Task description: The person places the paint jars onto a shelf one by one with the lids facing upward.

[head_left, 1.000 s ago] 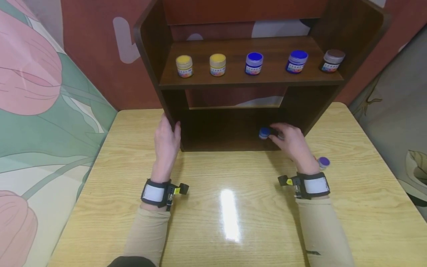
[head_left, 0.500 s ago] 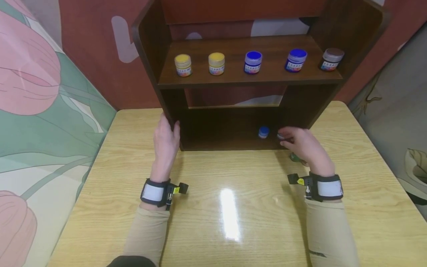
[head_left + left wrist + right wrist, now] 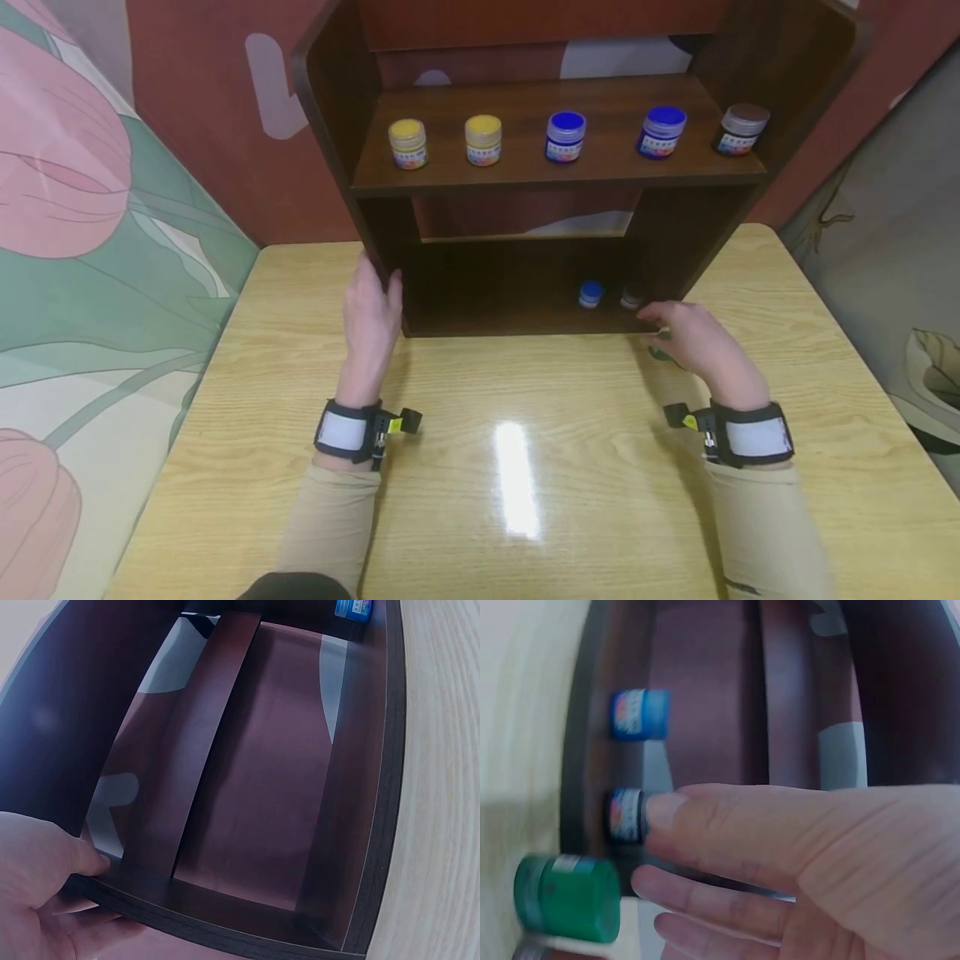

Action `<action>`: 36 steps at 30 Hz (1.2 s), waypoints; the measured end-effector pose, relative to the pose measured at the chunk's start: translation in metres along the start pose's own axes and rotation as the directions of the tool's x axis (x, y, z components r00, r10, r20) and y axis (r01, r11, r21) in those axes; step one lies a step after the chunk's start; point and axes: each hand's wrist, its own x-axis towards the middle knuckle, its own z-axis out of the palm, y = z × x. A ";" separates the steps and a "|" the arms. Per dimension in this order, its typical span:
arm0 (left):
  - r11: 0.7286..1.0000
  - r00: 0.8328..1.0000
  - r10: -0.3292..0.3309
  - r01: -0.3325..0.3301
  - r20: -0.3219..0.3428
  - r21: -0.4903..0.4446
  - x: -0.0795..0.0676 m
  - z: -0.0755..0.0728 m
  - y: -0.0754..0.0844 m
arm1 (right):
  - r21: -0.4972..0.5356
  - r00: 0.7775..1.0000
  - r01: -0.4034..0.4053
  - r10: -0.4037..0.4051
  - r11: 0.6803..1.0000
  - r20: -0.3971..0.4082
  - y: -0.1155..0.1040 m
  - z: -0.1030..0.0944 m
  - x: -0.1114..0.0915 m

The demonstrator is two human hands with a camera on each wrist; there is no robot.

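My left hand (image 3: 371,312) grips the left side panel of a dark brown wooden shelf (image 3: 517,181). In the left wrist view its thumb lies inside the panel and its fingers outside. My right hand (image 3: 697,346) hovers by the shelf's lower right corner, fingers apart and holding nothing. Just beyond its fingertips, on the bottom board, stands a small dark-lidded paint jar (image 3: 630,298), with a blue paint jar (image 3: 590,294) to its left. A green paint jar (image 3: 566,898) sits on the table below the right hand, mostly hidden by it in the head view.
Along the upper board stand two yellow jars (image 3: 408,145) (image 3: 483,142), two blue jars (image 3: 565,137) (image 3: 662,133) and a dark-brown-lidded jar (image 3: 741,130). A reddish item (image 3: 544,952) lies beside the green jar. The shelf stands at the back of the wooden table (image 3: 450,500).
My right hand has drawn back from the two lower jars, moving right and toward me, and the dark-lidded jar shows now. The left hand keeps its place on the panel.
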 end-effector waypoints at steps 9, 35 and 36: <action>1.000 1.000 0.005 -0.005 -0.009 0.005 0.000 0.000 -0.001 | -0.122 1.000 -0.024 0.022 0.992 -0.016 0.007 0.006 -0.011; 1.000 1.000 0.027 -0.027 -0.008 -0.004 -0.001 0.001 -0.001 | -0.139 1.000 0.010 -0.007 0.990 0.024 0.020 0.019 -0.006; 1.000 1.000 0.027 -0.027 -0.008 -0.003 -0.001 0.001 -0.001 | -0.134 1.000 0.012 -0.010 0.991 0.018 0.020 0.019 -0.006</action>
